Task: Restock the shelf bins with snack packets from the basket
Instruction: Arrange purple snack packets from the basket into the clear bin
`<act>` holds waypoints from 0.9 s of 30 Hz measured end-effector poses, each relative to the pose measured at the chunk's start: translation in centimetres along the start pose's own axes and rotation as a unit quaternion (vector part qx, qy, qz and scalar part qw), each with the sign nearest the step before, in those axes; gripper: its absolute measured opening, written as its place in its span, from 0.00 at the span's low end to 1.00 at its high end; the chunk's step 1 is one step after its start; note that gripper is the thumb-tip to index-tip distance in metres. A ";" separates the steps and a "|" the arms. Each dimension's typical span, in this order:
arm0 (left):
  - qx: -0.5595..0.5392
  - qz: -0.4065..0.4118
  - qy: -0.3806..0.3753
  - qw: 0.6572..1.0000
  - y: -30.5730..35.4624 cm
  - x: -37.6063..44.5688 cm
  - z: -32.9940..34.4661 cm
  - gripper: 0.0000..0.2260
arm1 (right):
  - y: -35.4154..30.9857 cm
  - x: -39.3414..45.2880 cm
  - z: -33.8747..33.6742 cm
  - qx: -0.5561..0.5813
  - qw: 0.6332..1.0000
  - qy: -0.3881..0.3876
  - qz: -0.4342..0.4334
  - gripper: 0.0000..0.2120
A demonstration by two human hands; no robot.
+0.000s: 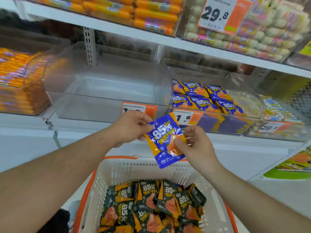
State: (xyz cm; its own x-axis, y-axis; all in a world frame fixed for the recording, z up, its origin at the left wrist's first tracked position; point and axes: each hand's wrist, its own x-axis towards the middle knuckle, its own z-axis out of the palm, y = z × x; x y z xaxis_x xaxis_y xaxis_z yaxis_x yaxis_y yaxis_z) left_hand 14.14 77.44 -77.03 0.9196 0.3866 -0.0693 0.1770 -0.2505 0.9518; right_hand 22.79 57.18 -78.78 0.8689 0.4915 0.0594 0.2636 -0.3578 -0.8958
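Blue packet (164,142), light, soft and slippery-looking, pinched at top corner by left hand (130,127) and at middle by right hand (193,145)

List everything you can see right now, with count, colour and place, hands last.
held packet: one, blue and orange, in front of the shelf, above the basket
basket: one, white with orange rim, bottom centre
dark packets: many, black and orange, in the basket
clear bin: one, transparent, middle shelf, looks empty
blue packets: several, blue and orange, bin right of the clear bin
price tags: four, orange and white, on the bin fronts
sausage packs: many, orange, top shelf
left hand: pinches the held packet's top left corner
right hand: pinches its right side
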 end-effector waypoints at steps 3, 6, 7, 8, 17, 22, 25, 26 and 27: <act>-0.032 0.026 0.022 0.999 1.1 0.0 0.4 0.09 | -0.6 -0.6 0.1 -0.164 0.963 0.107 -0.186 0.19; -0.040 0.046 0.036 0.998 1.8 0.1 1.0 0.08 | -0.8 -1.0 0.8 -0.226 0.934 0.111 -0.253 0.30; -0.042 0.050 0.040 0.997 1.9 0.2 1.2 0.08 | -1.0 -1.0 1.0 -0.241 0.931 0.119 -0.248 0.33; -0.048 0.051 0.046 0.997 2.1 0.2 1.3 0.08 | -1.1 -1.0 1.2 -0.258 0.926 0.130 -0.244 0.35; -0.075 0.101 0.113 0.986 4.3 1.5 1.6 0.06 | -2.5 0.9 -0.9 -0.247 0.928 0.147 -0.238 0.31; 0.209 0.264 0.239 0.911 4.5 3.6 0.7 0.07 | -5.3 6.3 -5.2 -0.194 0.954 0.185 -0.138 0.20; 0.311 0.232 0.212 0.897 4.3 4.7 1.0 0.13 | -6.8 10.9 -5.9 -0.185 0.971 0.142 -0.046 0.18; 0.328 0.204 0.195 0.902 4.4 5.0 1.4 0.13 | -7.2 12.4 -5.7 -0.171 0.977 0.127 -0.025 0.17; 0.340 0.179 0.186 0.904 4.5 5.4 1.7 0.13 | -7.5 13.7 -5.4 -0.164 0.980 0.116 -0.011 0.15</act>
State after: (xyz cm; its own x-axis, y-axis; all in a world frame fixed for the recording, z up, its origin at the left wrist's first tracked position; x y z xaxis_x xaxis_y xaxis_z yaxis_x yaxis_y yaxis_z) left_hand 20.47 76.92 -73.66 0.8017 0.4125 0.4326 0.1821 -0.8579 0.4805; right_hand 35.02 62.30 -68.89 0.9232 0.3222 0.2097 0.3710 -0.6036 -0.7057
